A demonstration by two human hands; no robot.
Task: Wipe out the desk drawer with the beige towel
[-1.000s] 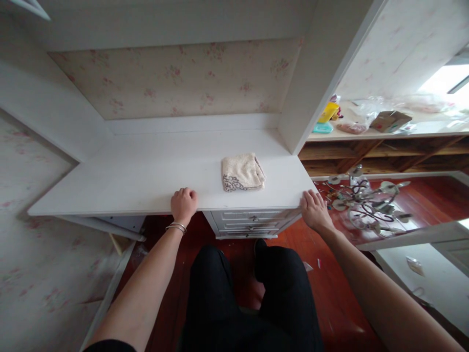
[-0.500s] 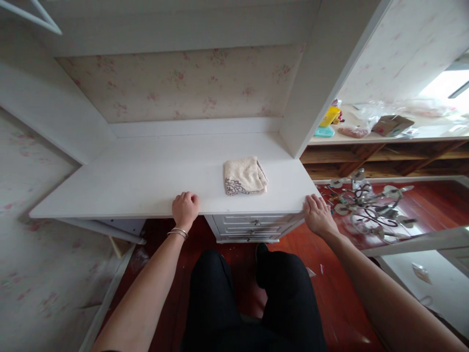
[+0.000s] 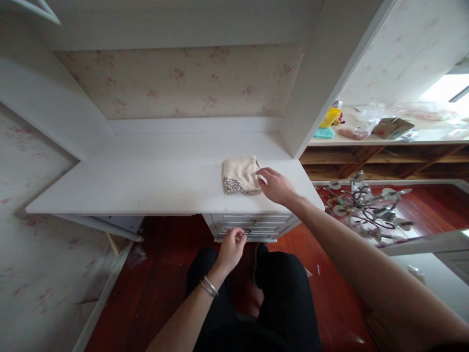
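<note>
A folded beige cloth with a dark scroll pattern along one corner lies on the white desk top. My right hand is at the cloth's right edge, its thumb and fingers bent round that edge and covering part of it. My left hand, with two bangles on the wrist, hangs below the desk's front edge, before the white drawers. Its fingers are curled in, and nothing shows in them.
White side panels enclose the desk. A chandelier with several arms rests on the red floor to the right. Beyond it, a low wooden shelf carries a cardboard box, plastic bags and a yellow container.
My right hand has left the desk's right front corner and reached left to the cloth. My left hand has come off the desk edge, moving right and down to before the drawers.
</note>
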